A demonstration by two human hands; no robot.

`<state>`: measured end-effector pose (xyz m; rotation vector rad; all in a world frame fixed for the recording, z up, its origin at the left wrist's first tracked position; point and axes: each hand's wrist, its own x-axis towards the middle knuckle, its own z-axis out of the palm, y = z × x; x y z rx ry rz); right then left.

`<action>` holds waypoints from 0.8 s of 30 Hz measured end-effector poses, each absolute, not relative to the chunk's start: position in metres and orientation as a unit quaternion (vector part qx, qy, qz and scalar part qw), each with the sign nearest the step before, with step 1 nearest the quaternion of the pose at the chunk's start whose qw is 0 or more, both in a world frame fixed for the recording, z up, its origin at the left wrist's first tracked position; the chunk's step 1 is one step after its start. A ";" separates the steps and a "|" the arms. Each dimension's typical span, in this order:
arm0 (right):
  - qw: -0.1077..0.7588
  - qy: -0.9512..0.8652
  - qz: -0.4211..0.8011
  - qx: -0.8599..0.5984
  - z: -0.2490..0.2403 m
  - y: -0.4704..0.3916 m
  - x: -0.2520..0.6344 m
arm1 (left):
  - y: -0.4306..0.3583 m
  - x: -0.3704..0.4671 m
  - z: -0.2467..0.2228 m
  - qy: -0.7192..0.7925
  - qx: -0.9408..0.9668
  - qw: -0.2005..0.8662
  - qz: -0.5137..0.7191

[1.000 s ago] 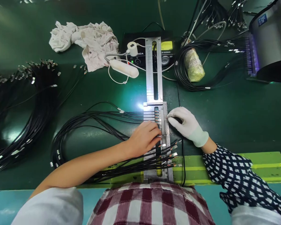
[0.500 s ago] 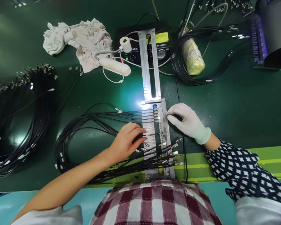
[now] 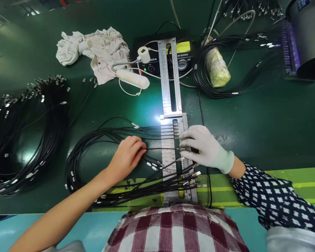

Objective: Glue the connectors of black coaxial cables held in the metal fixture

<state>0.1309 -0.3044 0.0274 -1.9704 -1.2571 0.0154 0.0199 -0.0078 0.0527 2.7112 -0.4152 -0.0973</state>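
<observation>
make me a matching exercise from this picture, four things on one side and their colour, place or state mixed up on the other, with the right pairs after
Things
1. left hand
2. right hand
3. cloth
4. wrapped bundle

Descriptions
A. yellow-green, beside looped black cables
B. in a white glove, over the metal frame
C. crumpled, left of the black box
D. bare, pinching a black wire

Right pairs: 1-D, 2-B, 3-C, 4-A

On the black box (image 3: 153, 63) we read "ZI DONG" and a partly hidden "82A"; its yellow label (image 3: 183, 47) is illegible.
</observation>
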 end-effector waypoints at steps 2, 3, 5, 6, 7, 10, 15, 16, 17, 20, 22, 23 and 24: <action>0.413 -0.457 -0.004 -0.787 0.026 -0.306 0.132 | -0.006 0.018 0.054 -0.136 0.978 0.158 -0.023; 0.424 -0.430 -0.009 -0.797 0.026 -0.307 0.133 | -0.010 0.019 0.053 -0.143 0.978 0.151 -0.015; 0.445 -0.373 -0.011 -0.814 0.027 -0.308 0.135 | -0.024 0.024 0.049 -0.182 0.969 0.166 -0.005; 0.455 -0.352 -0.007 -0.818 0.028 -0.309 0.136 | -0.031 0.027 0.045 -0.206 0.961 0.185 -0.004; 0.464 -0.336 -0.003 -0.819 0.029 -0.309 0.137 | -0.038 0.031 0.041 -0.229 0.951 0.207 -0.004; 0.488 -0.315 0.008 -0.814 0.030 -0.310 0.139 | -0.043 0.040 0.031 -0.271 0.928 0.257 0.013; 0.495 -0.312 0.025 -0.811 0.029 -0.310 0.140 | -0.021 0.041 0.030 -0.287 0.918 0.271 0.037; 0.494 -0.312 0.027 -0.811 0.029 -0.310 0.140 | -0.018 0.042 0.032 -0.287 0.918 0.270 0.036; 0.492 -0.311 0.029 -0.812 0.029 -0.310 0.140 | -0.016 0.042 0.034 -0.287 0.918 0.270 0.035; 0.488 -0.309 0.034 -0.816 0.030 -0.310 0.140 | -0.014 0.046 0.039 -0.290 0.914 0.280 0.036; 0.488 -0.308 0.035 -0.816 0.031 -0.310 0.140 | -0.015 0.049 0.042 -0.290 0.910 0.293 0.033; 0.487 -0.309 0.035 -0.816 0.031 -0.310 0.140 | -0.014 0.050 0.043 -0.290 0.908 0.300 0.029; 0.487 -0.309 0.034 -0.816 0.031 -0.310 0.140 | -0.014 0.050 0.043 -0.289 0.906 0.306 0.027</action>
